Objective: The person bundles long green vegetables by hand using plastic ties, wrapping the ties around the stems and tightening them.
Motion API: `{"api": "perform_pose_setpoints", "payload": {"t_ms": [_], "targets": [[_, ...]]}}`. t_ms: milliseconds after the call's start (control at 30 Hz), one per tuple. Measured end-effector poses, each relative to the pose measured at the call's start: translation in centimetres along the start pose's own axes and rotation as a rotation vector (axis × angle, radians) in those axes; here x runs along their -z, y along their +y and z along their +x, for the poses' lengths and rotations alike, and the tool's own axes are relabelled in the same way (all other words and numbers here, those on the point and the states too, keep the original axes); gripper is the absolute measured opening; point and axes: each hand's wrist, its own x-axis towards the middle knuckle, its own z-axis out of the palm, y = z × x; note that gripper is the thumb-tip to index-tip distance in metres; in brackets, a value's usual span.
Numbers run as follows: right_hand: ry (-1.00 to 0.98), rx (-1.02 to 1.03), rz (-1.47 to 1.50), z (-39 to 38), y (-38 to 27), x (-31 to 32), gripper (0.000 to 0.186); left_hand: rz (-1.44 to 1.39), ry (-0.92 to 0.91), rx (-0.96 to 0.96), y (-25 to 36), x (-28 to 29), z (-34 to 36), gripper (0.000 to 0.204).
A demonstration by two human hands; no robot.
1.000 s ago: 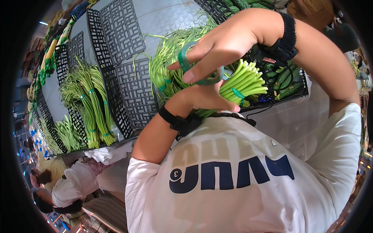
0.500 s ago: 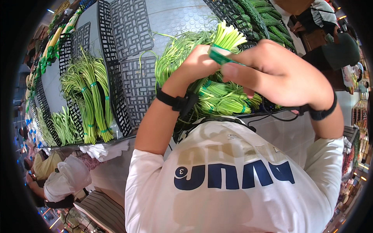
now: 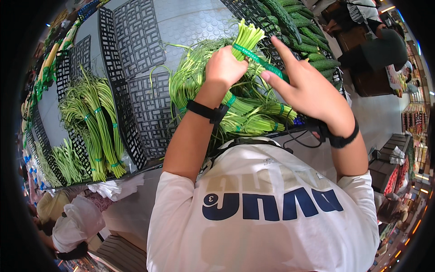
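My left hand is closed around a bundle of garlic scapes, its pale cut ends pointing up and away. A green tape with printing crosses the bundle and runs straight to my right hand. There the thumb and index finger are spread apart, and the tape passes between them into the palm; the other fingers are mostly hidden. Beneath both hands lies a pile of garlic scapes, some of it in bundles bound with green tape.
Left of a black lattice divider lie more taped garlic scape bundles and green beans. Dark green cucumbers fill the far right. White plastic bags hang at the front edge. People stand at left and right.
My right thumb and index finger have spread apart, and more of the tape shows stretched between the hands. Both hands and the bundle have shifted slightly left in view.
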Motion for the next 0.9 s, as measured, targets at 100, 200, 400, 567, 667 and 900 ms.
{"api": "perform_pose_setpoints", "payload": {"t_ms": [100,200,400,567,667,900], "targets": [[-0.148,-0.194,0.163,1.5,0.5,1.0,0.079,0.068,0.013,-0.019,-0.1,0.2,-0.1,0.04],[-0.234,-0.368,0.313,1.8,1.7,0.6,0.074,0.117,0.008,-0.006,0.2,0.5,-0.5,0.04],[-0.531,-0.46,0.495,3.1,3.2,0.2,0.063,0.168,0.016,-0.053,0.2,0.0,-0.8,0.039],[-0.594,-0.487,0.482,5.5,4.7,-1.2,0.048,0.18,0.093,-0.075,-0.5,-0.9,-0.4,0.041],[-0.573,-0.479,0.46,6.3,5.0,-0.6,0.037,0.182,0.029,-0.046,-0.6,-0.5,-0.2,0.047],[-0.455,-0.526,0.525,7.2,7.8,-2.3,0.019,0.267,0.065,-0.097,-0.4,-1.2,-0.2,0.041]]}}
